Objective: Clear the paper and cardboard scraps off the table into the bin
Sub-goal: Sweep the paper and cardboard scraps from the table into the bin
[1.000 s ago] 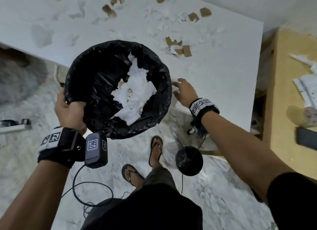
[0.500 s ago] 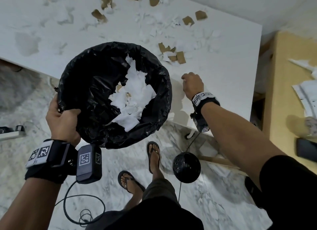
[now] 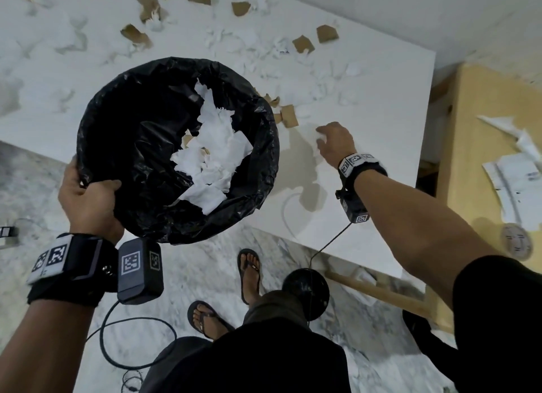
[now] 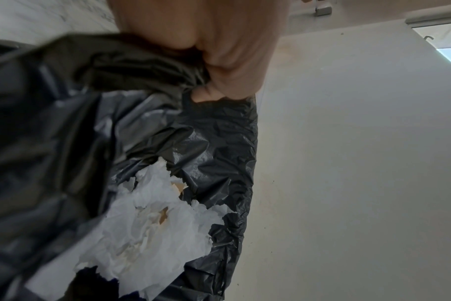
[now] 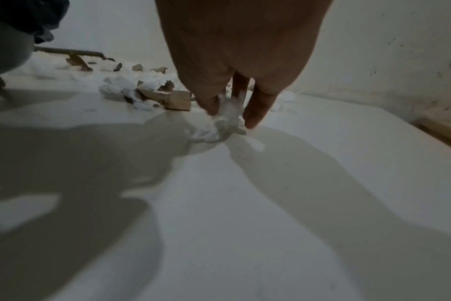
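two hands busy: left hand grips the near rim of the bin, fingers curled round the black liner, holding it up at the table's near edge, tilted so the mouth shows. white paper pieces and a bit of brown cardboard already lie inside the bin. right hand is down on the table toward its near right corner, fingertips pinching a small white paper scrap that touches the surface. just beside it, toward the bin, sits a small cluster of cardboard pieces with white bits. more paper scraps and cardboard scraps lie spread over the middle and far side of the table. person in flip-flops stands on marble floor; yellow cabinet beyond the table's right edge has papers on it.
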